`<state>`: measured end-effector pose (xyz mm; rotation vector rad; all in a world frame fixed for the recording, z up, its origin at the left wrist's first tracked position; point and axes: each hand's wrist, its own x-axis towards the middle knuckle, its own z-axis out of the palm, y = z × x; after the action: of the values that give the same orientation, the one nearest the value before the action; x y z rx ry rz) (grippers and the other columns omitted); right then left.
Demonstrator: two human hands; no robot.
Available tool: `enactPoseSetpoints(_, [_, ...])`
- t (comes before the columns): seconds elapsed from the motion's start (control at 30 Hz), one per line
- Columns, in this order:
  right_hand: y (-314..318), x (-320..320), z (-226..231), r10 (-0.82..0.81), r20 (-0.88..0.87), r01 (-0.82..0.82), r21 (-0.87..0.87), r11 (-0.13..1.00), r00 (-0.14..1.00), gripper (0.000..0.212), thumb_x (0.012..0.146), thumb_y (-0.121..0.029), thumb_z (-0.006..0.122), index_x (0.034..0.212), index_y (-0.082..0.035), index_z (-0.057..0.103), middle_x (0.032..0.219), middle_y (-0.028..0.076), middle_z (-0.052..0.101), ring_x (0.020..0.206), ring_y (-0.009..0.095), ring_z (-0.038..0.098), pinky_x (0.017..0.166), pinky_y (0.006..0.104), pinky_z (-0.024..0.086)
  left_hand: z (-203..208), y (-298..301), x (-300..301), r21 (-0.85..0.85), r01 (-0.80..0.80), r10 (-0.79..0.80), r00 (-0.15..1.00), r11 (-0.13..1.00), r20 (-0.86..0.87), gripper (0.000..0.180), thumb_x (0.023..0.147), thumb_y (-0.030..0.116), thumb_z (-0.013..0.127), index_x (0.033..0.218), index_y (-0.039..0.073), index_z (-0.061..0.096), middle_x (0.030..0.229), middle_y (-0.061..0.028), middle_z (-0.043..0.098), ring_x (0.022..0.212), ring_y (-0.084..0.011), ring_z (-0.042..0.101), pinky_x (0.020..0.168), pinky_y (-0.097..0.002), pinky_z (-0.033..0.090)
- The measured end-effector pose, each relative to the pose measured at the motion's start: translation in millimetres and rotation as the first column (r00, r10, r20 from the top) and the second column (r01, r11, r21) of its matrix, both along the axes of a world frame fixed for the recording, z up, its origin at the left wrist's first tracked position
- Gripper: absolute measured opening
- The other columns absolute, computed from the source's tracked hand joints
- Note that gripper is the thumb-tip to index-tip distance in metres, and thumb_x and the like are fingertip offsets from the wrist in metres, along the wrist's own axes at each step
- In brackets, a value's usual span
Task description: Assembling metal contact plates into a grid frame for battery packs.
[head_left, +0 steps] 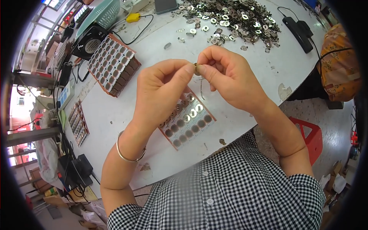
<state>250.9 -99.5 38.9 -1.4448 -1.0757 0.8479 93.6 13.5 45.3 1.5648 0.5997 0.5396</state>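
Observation:
Both my hands meet over the middle of the white table, thumbs and forefingers pinched together. Between the fingertips is a small metal clip (196,69), mostly covered. My left hand (163,86) grips its left side and my right hand (230,76) its right side. Under them lies a circuit board panel (191,128) with rows of dark round pads. Shiny metal clips (193,114) sit on some of its pads, and my left hand hides part of the panel. A big heap of loose metal clips (237,19) spreads over the far side of the table.
A stack of board panels (114,63) stands at the left, beside a black fan (92,42). Another panel with clips (78,123) lies near the left edge. Black adapters (298,32) rest at the far right, and a red stool (308,138) stands below. A teal basket (105,17) is behind.

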Motion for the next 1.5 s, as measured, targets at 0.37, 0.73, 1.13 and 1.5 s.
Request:
enactPoseSetpoints(0.37, [6.9,4.0,-21.1,-0.275,0.749,-0.087,0.404,0.911,0.602,0.011,0.089,0.004,0.065,0.097,-0.002,0.060,0.088,0.011,0.062,0.071,0.026,0.059,0.064,0.0311,0.050,-17.1,-0.4,0.1,0.326,-0.018,0.028,0.999,0.945,-0.028,0.011,0.096,0.006,0.067,0.096,-0.003,0.072,0.072,-0.0056,0.065,0.063,-0.0078,0.056,0.056,-0.0266,0.044])
enactPoseSetpoints(0.73, [7.9,8.7,14.2,0.133,-0.238,-0.196,-0.263,0.945,0.962,0.010,0.101,-0.011,0.060,0.095,-0.001,0.061,0.081,-0.003,0.060,0.068,0.005,0.056,0.061,0.0229,0.050,-19.1,1.5,1.7,0.935,-0.062,0.042,0.998,0.349,0.050,0.011,0.084,0.000,0.069,0.093,0.005,0.065,0.081,-0.0095,0.059,0.064,-0.0285,0.061,0.054,-0.0384,0.049])
enactPoseSetpoints(1.13, [18.8,28.3,-6.2,-0.065,0.840,-0.423,0.336,0.842,0.538,0.010,0.089,-0.001,0.065,0.095,-0.002,0.057,0.087,0.013,0.060,0.073,0.030,0.062,0.060,0.0330,0.050,-12.9,1.0,-5.8,0.250,0.023,-0.028,0.999,0.968,0.016,0.007,0.092,0.000,0.063,0.095,-0.001,0.068,0.072,-0.0129,0.061,0.062,-0.0206,0.057,0.054,-0.0299,0.044])
enactPoseSetpoints(1.5, [14.0,8.2,10.9,0.232,0.236,-0.168,-0.262,0.950,0.944,0.008,0.100,-0.009,0.058,0.095,-0.003,0.057,0.077,0.001,0.058,0.069,0.010,0.058,0.060,0.0270,0.048,-26.3,5.6,-6.1,0.798,-0.099,0.053,0.995,0.594,0.084,0.007,0.091,0.000,0.066,0.097,0.002,0.069,0.081,-0.0129,0.065,0.067,-0.0271,0.063,0.061,-0.0356,0.049])
